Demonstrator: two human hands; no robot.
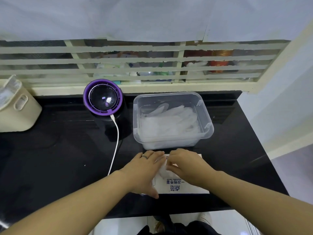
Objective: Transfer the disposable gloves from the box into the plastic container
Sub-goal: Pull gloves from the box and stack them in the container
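1. A person's left hand lay flat on the left part of the glove box, fingers straight, pressing it onto the black counter. The box sat near the counter's front edge, just in front of the plastic container.
2. The right hand was bent over the box's opening with fingers curled, apparently pinching a glove tuft that showed between the two hands. How firm the pinch was could not be told.
3. A pile of gloves already lay in the open container, so the transfer looked partly done.
4. The thin film gloves seemed likely to cling together. A quick pull could have dragged out a long clump that jammed in the opening and lifted the box if the left hand eased off.
5. With the box so close to the front edge, a tug toward the person could have slid it off the counter.
6. Such light gloves could have draped over the container's near wall or dropped between box and container — a low, short carry would have been the weak point.
7. A white cable from the purple-rimmed device ran down the counter near the left forearm, where a wide sweep of that arm could have snagged it.
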